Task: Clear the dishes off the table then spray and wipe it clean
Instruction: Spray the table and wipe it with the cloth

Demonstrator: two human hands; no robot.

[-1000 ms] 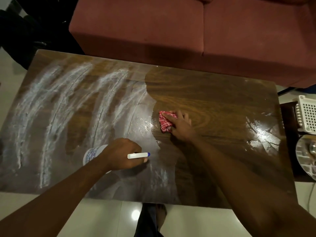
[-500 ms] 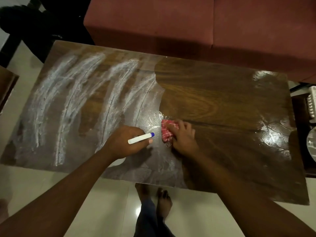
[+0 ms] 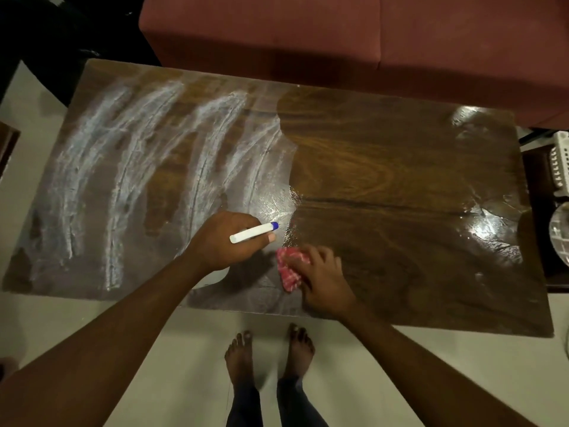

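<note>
- A red checked cloth [image 3: 289, 268] is lying bunched near the front edge of the wooden table [image 3: 400, 167], where the clean wood is meeting the white foam streaks [image 3: 123, 167].
- The right hand [image 3: 323, 275] is pressing it down, fingers curled over it.
- The left hand [image 3: 228, 241] is gripping a spray bottle [image 3: 254, 232] just beside the cloth.
- Wiping well probably means taking firm, overlapping strokes leftward into the streaks.
</note>
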